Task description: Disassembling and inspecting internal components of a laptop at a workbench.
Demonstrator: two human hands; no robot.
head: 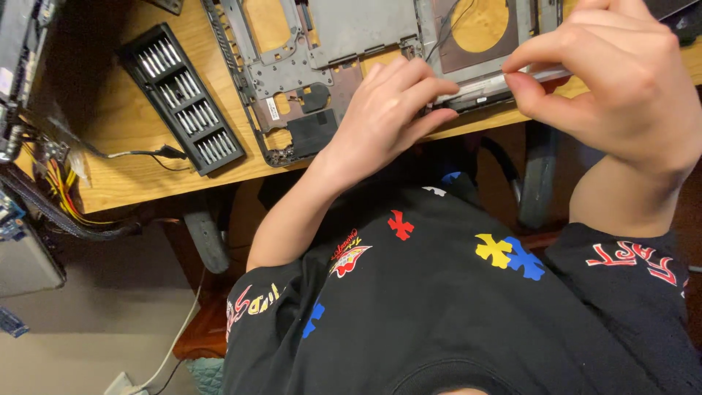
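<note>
1. Black shirt (453, 307) with puzzle prints is closest.
2. Right hand (614, 80) raised, fingers (534, 99) pinched narrow; can't tell on what.
3. Left hand (387, 110) fingers curled, tips touching the one stripped laptop chassis (322, 66) on the bench (124, 139).
4. One bit tray (181, 96) well left of them.

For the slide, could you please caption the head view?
Left hand rests on a stripped laptop chassis; right hand pinches beside it, bit set nearby.
</note>
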